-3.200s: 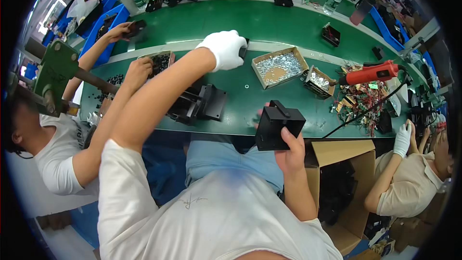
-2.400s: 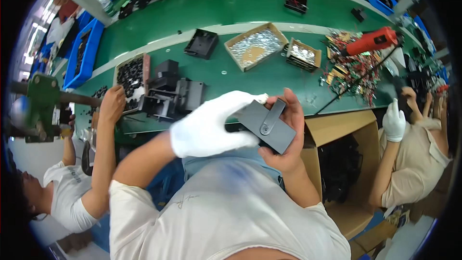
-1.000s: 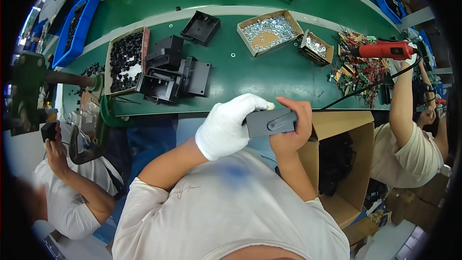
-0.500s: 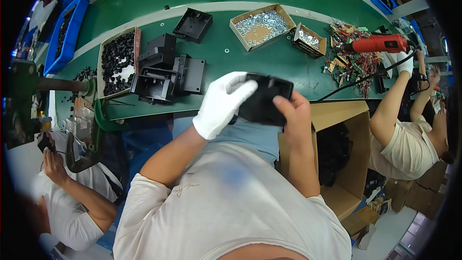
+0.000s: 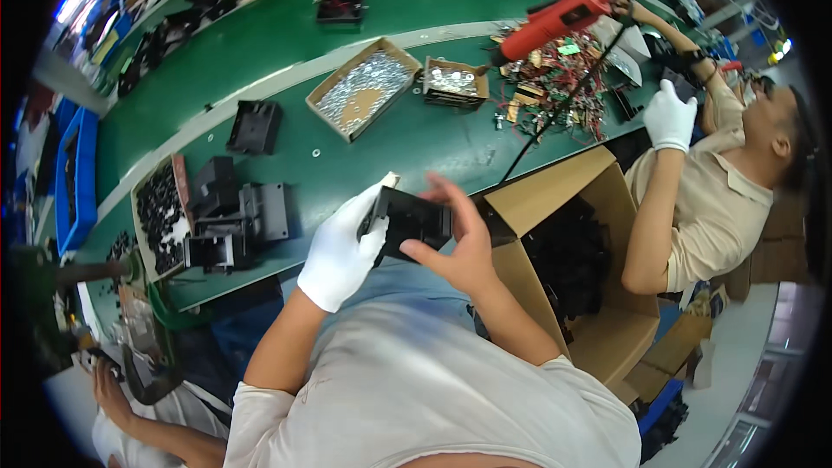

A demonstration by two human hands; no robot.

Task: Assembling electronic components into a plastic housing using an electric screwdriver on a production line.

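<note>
Above my lap, at the bench's front edge, is a black plastic box housing. My left hand, in a white glove, is closed around its left end. At the other end, my bare right hand has the thumb on the near side and the fingers on the far side, slightly blurred. Several more black housings are grouped on the bench to the left. A single open black housing lies behind them.
A tray of metal washers, a smaller box of metal parts and a wire heap line the green bench. A red power screwdriver hangs at right. A cardboard carton of black parts stands beside me; a co-worker sits beyond.
My view has turned to the right, and more of the co-worker shows. The housing has been turned over in my hands, and my right hand has shifted its hold on it.
</note>
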